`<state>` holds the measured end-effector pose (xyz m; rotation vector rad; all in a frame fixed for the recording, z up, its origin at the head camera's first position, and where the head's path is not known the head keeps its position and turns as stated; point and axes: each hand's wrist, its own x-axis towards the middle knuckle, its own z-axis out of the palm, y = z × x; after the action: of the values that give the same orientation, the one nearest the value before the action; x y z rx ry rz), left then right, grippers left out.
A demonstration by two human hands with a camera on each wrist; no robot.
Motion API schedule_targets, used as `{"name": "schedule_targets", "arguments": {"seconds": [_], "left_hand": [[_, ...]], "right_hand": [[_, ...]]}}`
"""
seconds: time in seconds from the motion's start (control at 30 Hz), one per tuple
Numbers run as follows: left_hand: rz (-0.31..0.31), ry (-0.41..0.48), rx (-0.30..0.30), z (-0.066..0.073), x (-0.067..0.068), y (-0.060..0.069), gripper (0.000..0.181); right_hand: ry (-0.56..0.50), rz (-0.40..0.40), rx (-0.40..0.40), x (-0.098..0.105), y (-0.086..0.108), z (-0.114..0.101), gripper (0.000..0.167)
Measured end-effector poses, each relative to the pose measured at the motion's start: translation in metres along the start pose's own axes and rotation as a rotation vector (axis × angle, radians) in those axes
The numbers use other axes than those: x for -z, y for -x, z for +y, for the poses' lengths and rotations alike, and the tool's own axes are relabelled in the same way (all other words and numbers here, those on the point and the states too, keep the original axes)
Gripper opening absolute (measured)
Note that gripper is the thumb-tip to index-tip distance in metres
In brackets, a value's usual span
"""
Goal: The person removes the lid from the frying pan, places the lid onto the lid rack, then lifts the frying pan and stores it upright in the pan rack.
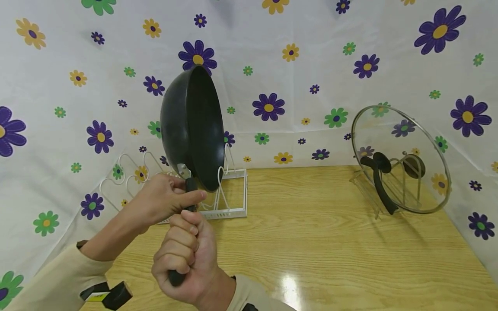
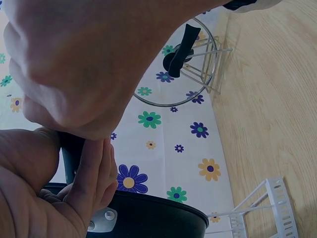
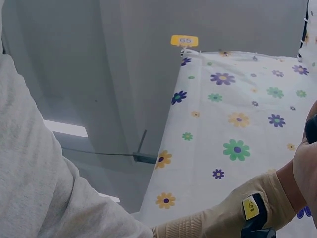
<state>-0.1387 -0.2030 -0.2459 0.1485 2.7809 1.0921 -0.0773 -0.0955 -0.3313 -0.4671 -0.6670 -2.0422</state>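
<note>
A black wok (image 1: 175, 116) stands on its side, its hollow facing right and its handle (image 1: 191, 185) coming down toward me. My right hand (image 1: 190, 255) grips the handle's end in a fist, and the black tip pokes out below the fingers. Closer to the bowl, my left hand (image 1: 163, 198) holds the handle between thumb and fingers, beside the metal bracket. The wok's lower rim is among the wire loops of a white rack (image 1: 233, 213); whether they touch I cannot tell. In the left wrist view the wok's rim (image 2: 163, 203) shows below both hands.
On the right, a glass lid (image 1: 412, 207) with a black handle leans in a small wire stand (image 1: 376, 211). The wood-grain table (image 1: 311, 242) lies beneath. A flower-patterned sheet (image 1: 311, 26) closes off the back and sides.
</note>
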Motion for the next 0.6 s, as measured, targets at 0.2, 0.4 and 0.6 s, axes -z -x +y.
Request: {"name": "schedule_targets", "arguments": {"seconds": [0.2, 0.4, 0.6], "left_hand": [[-0.008, 0.01, -0.001, 0.0002, -0.0009, -0.0011, 0.037], [-0.001, 0.01, 0.003, -0.0008, -0.0024, -0.0022, 0.036], [0.011, -0.002, 0.003, -0.0011, -0.0038, -0.0027, 0.038]], "right_hand": [[-0.019, -0.004, 0.006, 0.0002, 0.0002, -0.0004, 0.04], [-0.033, -0.006, 0.007, 0.0005, -0.0002, -0.0012, 0.041], [-0.031, -0.021, 0.005, 0.0017, 0.0, -0.0022, 0.041]]}}
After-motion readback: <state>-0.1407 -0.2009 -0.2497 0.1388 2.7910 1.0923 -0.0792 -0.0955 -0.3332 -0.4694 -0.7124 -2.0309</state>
